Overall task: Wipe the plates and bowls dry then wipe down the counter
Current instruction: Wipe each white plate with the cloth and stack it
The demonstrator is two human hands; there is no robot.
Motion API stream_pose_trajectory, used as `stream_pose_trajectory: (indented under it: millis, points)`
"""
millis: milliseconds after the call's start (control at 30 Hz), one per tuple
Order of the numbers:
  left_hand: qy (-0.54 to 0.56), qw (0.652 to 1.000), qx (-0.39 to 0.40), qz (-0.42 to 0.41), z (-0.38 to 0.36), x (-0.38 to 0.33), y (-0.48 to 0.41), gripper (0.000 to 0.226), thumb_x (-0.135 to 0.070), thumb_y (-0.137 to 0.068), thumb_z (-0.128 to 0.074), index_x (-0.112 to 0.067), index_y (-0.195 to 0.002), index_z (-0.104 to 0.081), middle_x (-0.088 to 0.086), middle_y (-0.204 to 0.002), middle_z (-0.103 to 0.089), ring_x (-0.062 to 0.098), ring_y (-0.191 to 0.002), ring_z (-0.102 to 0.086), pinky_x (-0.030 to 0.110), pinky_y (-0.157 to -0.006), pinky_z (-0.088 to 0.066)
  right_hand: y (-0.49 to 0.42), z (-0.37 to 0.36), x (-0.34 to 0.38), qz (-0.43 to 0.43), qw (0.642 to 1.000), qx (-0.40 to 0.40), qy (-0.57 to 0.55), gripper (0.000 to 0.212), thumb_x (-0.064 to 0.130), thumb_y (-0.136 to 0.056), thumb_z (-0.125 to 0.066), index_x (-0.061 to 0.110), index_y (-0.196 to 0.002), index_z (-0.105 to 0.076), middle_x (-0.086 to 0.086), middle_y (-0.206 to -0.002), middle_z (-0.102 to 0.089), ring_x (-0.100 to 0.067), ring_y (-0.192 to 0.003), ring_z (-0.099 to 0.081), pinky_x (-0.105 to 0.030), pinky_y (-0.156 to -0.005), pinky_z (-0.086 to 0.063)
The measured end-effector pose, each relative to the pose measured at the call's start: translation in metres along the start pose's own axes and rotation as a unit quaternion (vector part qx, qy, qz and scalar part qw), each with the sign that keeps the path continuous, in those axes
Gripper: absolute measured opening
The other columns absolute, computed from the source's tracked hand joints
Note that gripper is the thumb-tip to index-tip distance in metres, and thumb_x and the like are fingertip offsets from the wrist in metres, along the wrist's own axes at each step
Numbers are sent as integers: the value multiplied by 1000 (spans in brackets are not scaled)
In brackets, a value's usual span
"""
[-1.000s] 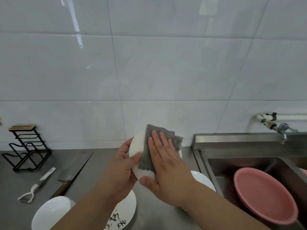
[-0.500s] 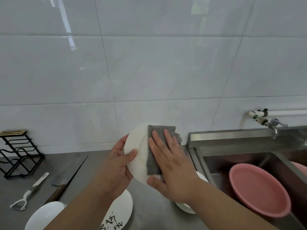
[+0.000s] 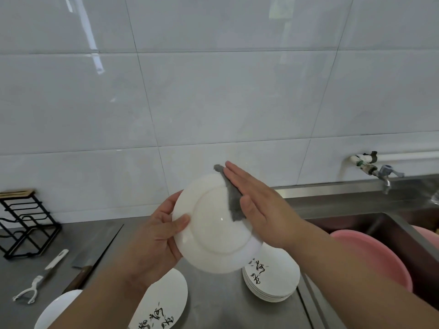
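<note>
Under the right hand (image 3: 259, 205), fingers straight, a grey cloth (image 3: 234, 203) is being pressed to the underside of a white plate (image 3: 218, 233), which is being gripped at its rim by the left hand (image 3: 154, 243) above the counter (image 3: 225, 305) — the drying step. A firm rim hold is likely being called for by the next sweep.

Your right hand (image 3: 261, 210) covers most of the gray cloth (image 3: 234, 203), leaving only 1 strip and a corner in sight. The white plate (image 3: 218, 231) shows you its underside; its face, and the fingers of your left hand (image 3: 154, 241) behind it, are hidden. It also blocks the far part of the plate stack (image 3: 273, 279). Your forearms cover part of the pink basin (image 3: 370, 257) and the end of the cleaver (image 3: 92, 255) handle. The bottom edge cuts off the white bowl (image 3: 59, 309) and the lettered plate (image 3: 164, 302).
</note>
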State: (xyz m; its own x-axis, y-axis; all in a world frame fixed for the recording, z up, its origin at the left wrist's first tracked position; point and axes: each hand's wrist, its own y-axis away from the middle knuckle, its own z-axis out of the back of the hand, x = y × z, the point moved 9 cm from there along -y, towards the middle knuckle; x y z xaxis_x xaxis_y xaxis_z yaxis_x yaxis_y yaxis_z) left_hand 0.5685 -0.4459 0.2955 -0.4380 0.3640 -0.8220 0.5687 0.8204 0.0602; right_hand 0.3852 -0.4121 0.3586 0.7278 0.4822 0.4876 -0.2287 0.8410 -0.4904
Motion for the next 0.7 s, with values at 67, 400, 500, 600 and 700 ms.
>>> stream_pose_trajectory:
  millis: [67, 400, 500, 600, 700]
  points:
    - [16, 1000, -11, -20, -1, -7, 0, 74, -16, -74, -89, -16, -141, -59, 17, -140, -62, 34, -119, -67, 47, -95, -58, 2, 4, 1, -19, 997, -49, -49, 51, 34, -112, -30, 18, -160, -37, 13, -169, -28, -4, -155, -24, -38, -127, -26]
    - [45, 991, -88, -90, 8, -7, 9, 56, -3, -91, -49, -16, -146, -53, 9, -140, -64, 27, -126, -64, 37, -89, -61, 31, -17, 2, -87, 983, -124, -103, 51, 7, -99, -42, 11, -150, -44, 10, -166, -31, -6, -153, -28, -18, -122, -23]
    - [52, 989, -91, -104, 0, -9, 8, 61, -4, -87, -53, -17, -146, -52, 8, -139, -65, 28, -127, -63, 41, -95, -58, 18, -10, 1, -91, 986, -127, -59, 57, 17, -105, -38, 14, -161, -30, 10, -170, -23, -4, -156, -20, -24, -126, -19]
    - [63, 987, -99, -113, -3, -4, 5, 63, -3, -87, -53, -18, -149, -48, 7, -141, -64, 28, -131, -60, 43, -98, -55, 39, -30, 9, -111, 975, -183, -68, 61, 19, -107, -35, 12, -165, -18, 9, -173, -12, -9, -159, -11, -25, -128, -13]
    - [50, 991, -90, -85, -3, 5, 5, 63, 0, -91, -52, -20, -150, -45, 9, -144, -61, 31, -132, -59, 46, -98, -56, 60, -47, 8, -168, 947, -205, -178, 70, 15, -99, -43, 20, -165, -20, 21, -171, -10, 2, -156, -10, -22, -127, -16]
